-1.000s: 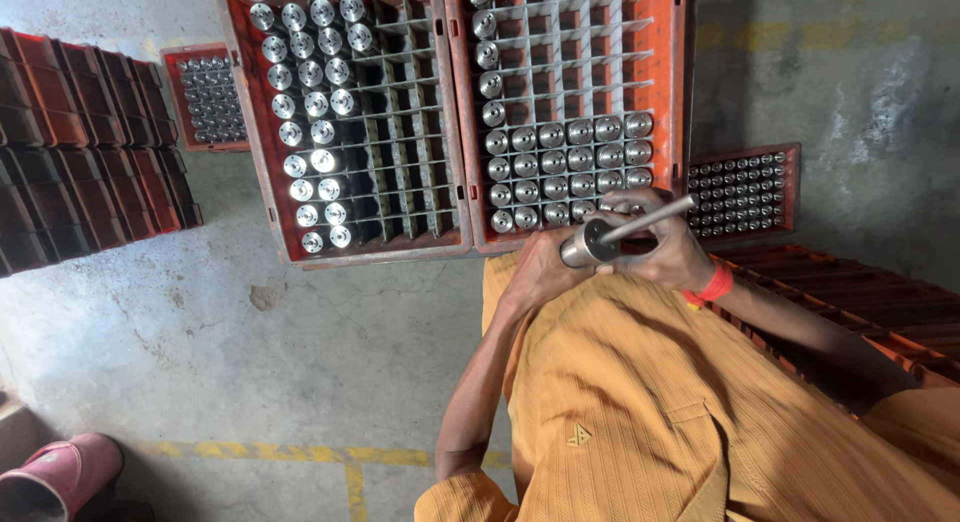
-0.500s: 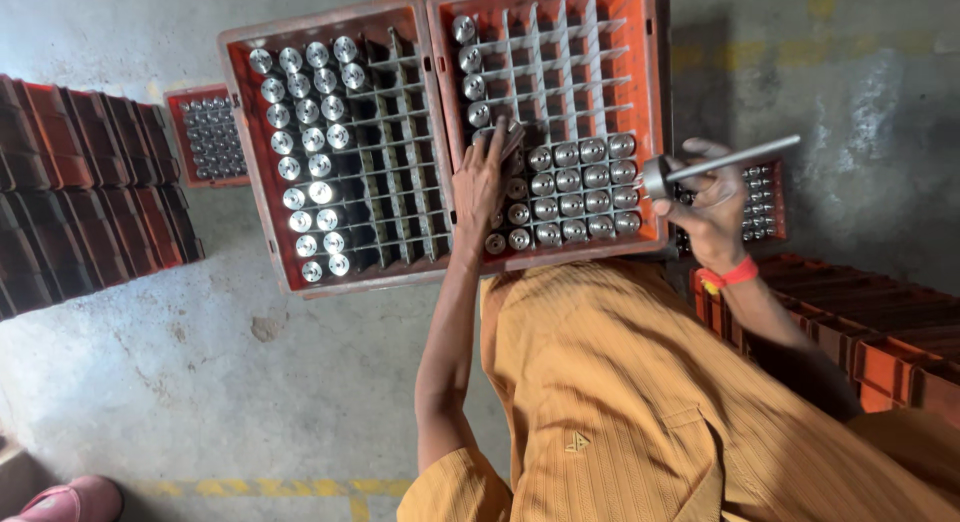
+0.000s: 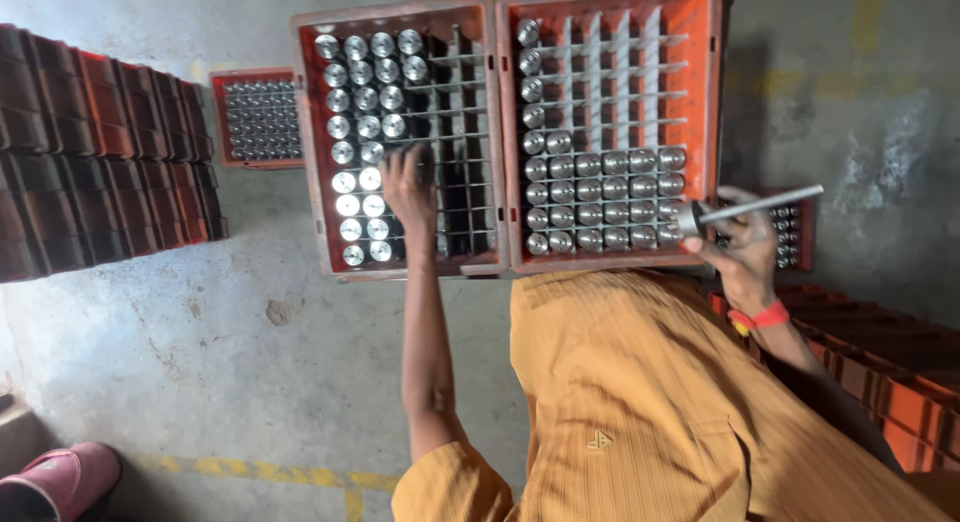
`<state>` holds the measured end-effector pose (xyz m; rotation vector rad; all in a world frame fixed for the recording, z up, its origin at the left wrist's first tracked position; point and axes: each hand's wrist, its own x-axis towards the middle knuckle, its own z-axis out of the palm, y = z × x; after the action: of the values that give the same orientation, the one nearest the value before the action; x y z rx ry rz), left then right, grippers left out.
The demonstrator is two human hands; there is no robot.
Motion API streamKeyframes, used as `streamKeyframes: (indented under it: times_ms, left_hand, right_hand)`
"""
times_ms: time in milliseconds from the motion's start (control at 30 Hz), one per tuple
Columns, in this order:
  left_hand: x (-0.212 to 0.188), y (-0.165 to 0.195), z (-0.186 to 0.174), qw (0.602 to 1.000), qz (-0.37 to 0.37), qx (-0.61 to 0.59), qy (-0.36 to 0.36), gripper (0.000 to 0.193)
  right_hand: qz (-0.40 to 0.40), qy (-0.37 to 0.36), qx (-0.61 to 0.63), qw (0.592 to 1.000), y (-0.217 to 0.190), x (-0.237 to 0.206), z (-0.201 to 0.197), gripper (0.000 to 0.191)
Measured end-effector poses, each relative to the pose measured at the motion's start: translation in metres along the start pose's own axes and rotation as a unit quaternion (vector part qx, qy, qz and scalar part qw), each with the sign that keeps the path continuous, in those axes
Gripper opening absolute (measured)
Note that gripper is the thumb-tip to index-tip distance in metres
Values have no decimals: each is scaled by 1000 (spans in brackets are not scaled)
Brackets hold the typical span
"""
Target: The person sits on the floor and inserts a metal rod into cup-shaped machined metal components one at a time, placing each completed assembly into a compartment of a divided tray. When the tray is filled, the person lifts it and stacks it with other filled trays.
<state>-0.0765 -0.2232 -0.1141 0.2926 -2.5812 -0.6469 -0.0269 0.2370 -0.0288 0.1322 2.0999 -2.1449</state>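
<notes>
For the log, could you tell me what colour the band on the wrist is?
Red-orange wristband, clearest in the head view.

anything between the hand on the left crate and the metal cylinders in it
Nothing visible. The left hand already reaches into the left crate, fingers right against the metal cylinders. Only the grid dividers separate the cells.

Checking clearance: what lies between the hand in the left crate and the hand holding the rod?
Head view: empty grid cells, the crates' adjoining walls, then rows of metal cylinders.
</notes>
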Motion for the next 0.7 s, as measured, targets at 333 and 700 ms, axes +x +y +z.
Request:
streamKeyframes:
  times_ms: [333,700]
  left_hand:
    - [64,-57,-5,992,-24,87,-93,54]
    - [-7,4,-87,909,-165,-383,25,57]
  right_hand:
    - [-1,16,-54,998,2,-66,14,75]
    - [113,5,-38,993,14,-80,16,80]
